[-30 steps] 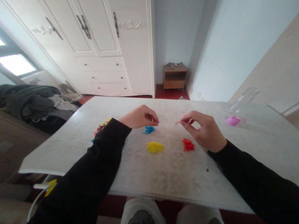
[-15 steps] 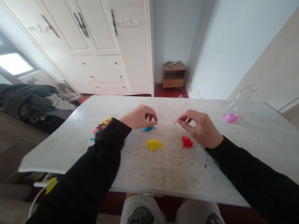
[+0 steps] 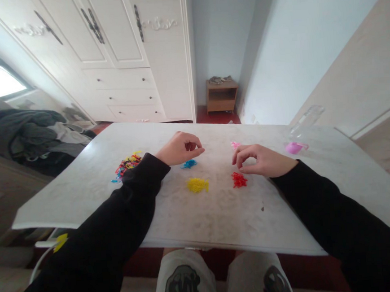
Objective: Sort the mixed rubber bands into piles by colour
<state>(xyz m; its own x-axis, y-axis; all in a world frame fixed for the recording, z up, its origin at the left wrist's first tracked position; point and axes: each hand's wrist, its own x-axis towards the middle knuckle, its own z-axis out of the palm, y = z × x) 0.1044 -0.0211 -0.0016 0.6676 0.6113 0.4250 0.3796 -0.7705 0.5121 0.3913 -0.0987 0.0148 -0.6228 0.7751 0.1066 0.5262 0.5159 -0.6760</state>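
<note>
My left hand (image 3: 182, 148) hovers over the table behind a blue pile of small bands (image 3: 189, 164). Its thumb and forefinger are drawn together in a pinch; anything between them is too small to see. My right hand (image 3: 262, 159) is just above a red pile of bands (image 3: 239, 180), its curled fingers parted from the thumb with nothing visible between. A pink pile of bands (image 3: 236, 145) shows partly behind its fingers. A yellow pile of bands (image 3: 197, 185) lies between the hands, closer to me. Beside my left sleeve lies a mixed multicolour heap of bands (image 3: 127, 165), partly covered.
On the right of the white table (image 3: 215, 225) are a pink pouch-like object (image 3: 294, 147) and a clear plastic container (image 3: 306, 123). A small dark speck (image 3: 262, 208) marks the tabletop. Beyond stand a white wardrobe (image 3: 172, 75) and a wooden nightstand (image 3: 223, 103).
My right hand has let go of a pink band, which it pinched before, and its fingers have parted. The pink pile has come into view. The camera view has shifted slightly.
</note>
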